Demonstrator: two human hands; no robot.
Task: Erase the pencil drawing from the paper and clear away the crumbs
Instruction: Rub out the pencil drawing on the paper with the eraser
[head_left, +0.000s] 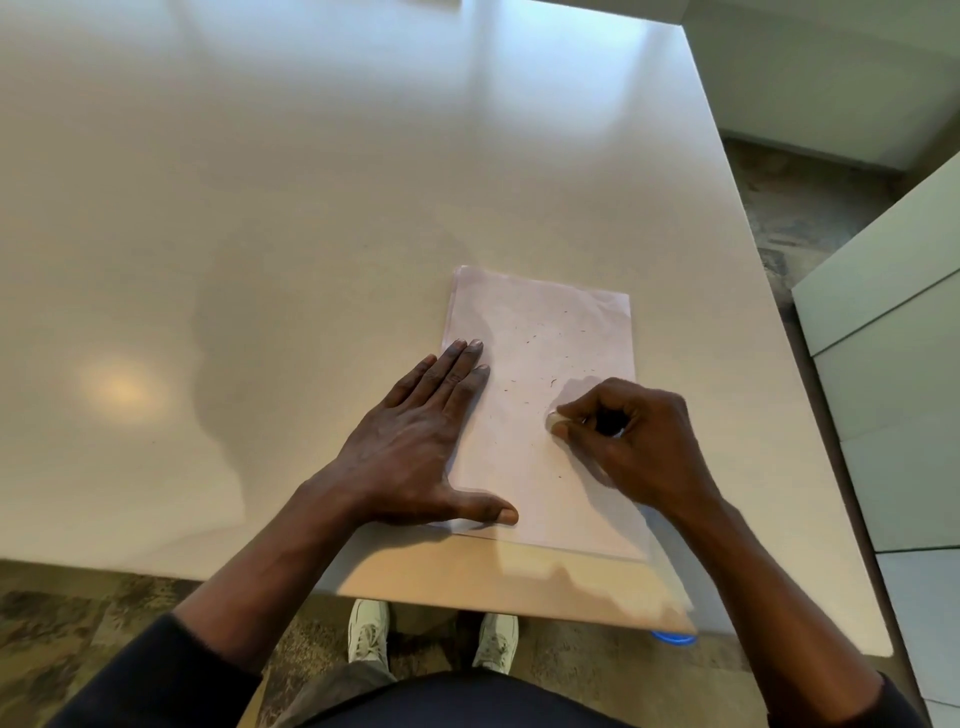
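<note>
Pale beige desk (260, 208) surface fills most of the view, with a soft light reflection and a shadow on its left part. Below the near edge, patterned carpet (52, 623) and two light shoes (368, 631) are visible.

Left grip (415, 447): fully open, fingers straight and close together, palm down. Its heel lies on the desk; fingertips and thumb press on the left margin of the paper (524, 467). It has hold of nothing.

Paper: one pale sheet, lying flat on the desk near the near right corner, long side running away from the person, slightly rotated. Dark eraser crumbs (553, 383) are scattered over its upper and middle area, a few lower down.

Eraser (555, 422): small, whitish, touching the paper at its right-centre; only its tip shows.

Right grip (644, 441): fingers curled tight, thumb and forefinger pinching the eraser, the side of the hand over the paper's right margin.

Right of the desk, pale cabinet fronts (883, 389) stand on the carpet. A blue object (672, 636) shows under the near desk edge; it cannot be identified.
</note>
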